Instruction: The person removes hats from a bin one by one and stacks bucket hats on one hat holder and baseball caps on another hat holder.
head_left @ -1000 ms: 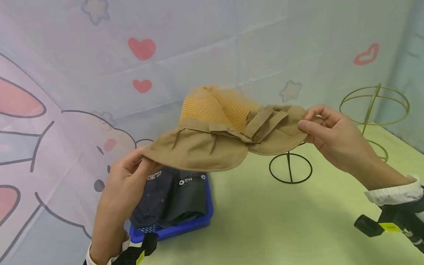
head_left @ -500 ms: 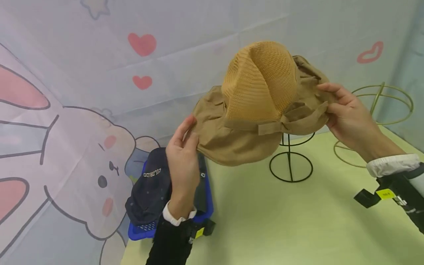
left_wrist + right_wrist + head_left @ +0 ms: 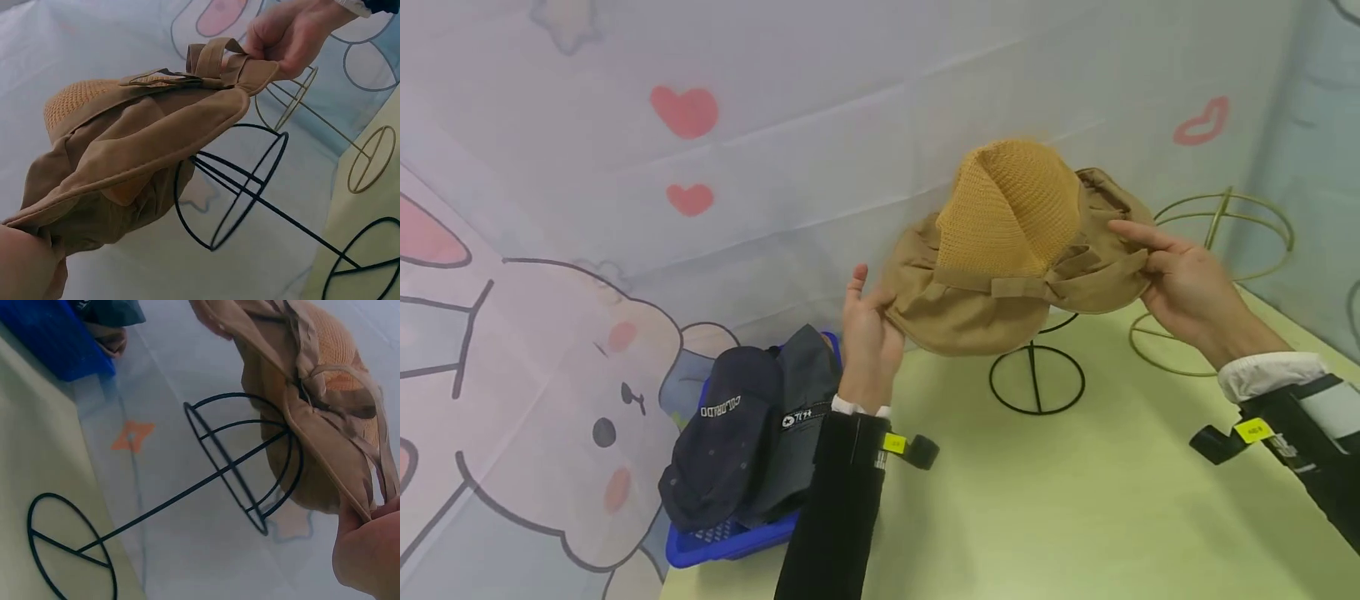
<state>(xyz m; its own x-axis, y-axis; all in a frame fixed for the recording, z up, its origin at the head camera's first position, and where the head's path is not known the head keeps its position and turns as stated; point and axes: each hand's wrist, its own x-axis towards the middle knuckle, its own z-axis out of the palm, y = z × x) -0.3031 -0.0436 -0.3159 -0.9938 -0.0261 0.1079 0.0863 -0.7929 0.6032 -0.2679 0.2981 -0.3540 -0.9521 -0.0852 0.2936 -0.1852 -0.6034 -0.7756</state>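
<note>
A tan sun hat (image 3: 1011, 208) with a woven yellow crown, wide cloth brim and bow is held up, crown upward, over a black wire hat stand (image 3: 1036, 379). My left hand (image 3: 871, 350) grips the left edge of the brim, one finger sticking up. At the other side my right hand (image 3: 1191, 287) pinches the brim near the bow. In the right wrist view the rounded top of the black stand (image 3: 231, 465) overlaps the underside of the hat (image 3: 331, 450). From the left wrist, the brim (image 3: 156, 137) appears tilted just above that stand.
A gold wire hat stand (image 3: 1217, 225) stands behind my right hand. On the left, a blue basket (image 3: 730, 546) holds a navy cap (image 3: 722, 433) and a dark grey cap (image 3: 805, 375). A printed cloth backdrop (image 3: 820, 108) rises behind the pale green table (image 3: 1037, 517).
The hat first rose and swung right, its crown turning into fuller view, then came down over the black stand. My left hand moved right with it, uncovering the caps in the basket.
</note>
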